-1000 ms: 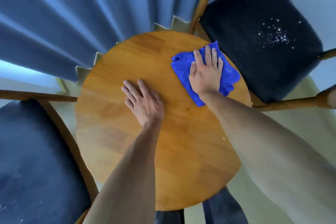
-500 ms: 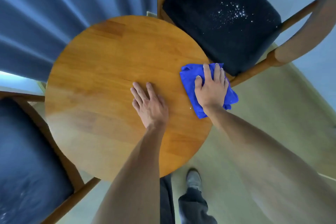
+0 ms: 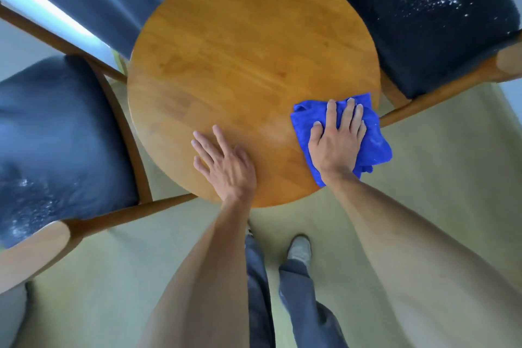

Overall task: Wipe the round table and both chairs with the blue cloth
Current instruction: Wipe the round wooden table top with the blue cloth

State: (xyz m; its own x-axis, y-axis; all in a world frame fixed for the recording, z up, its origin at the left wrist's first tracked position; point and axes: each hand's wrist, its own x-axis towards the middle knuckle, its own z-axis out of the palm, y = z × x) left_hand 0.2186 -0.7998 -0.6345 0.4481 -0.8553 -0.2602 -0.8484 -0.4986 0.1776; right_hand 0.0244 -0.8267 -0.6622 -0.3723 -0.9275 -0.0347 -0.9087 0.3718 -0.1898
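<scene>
The right hand [image 3: 336, 138] presses flat, fingers straight, on the crumpled blue cloth [image 3: 375, 138] at the near right edge of the round wooden bench [image 3: 248, 51]. The left hand [image 3: 223, 161] rests open on the near edge.

Right hand [image 3: 337, 141] flat on the blue cloth [image 3: 375, 138] at the table's [image 3: 248, 45] near right edge — cloth spilling over the rim. Left hand [image 3: 226, 161] flat on bare wood beside it. Chairs either side — left chair [image 3: 56, 127], right chair [image 3: 423, 22] — both seats speckled white.
</scene>
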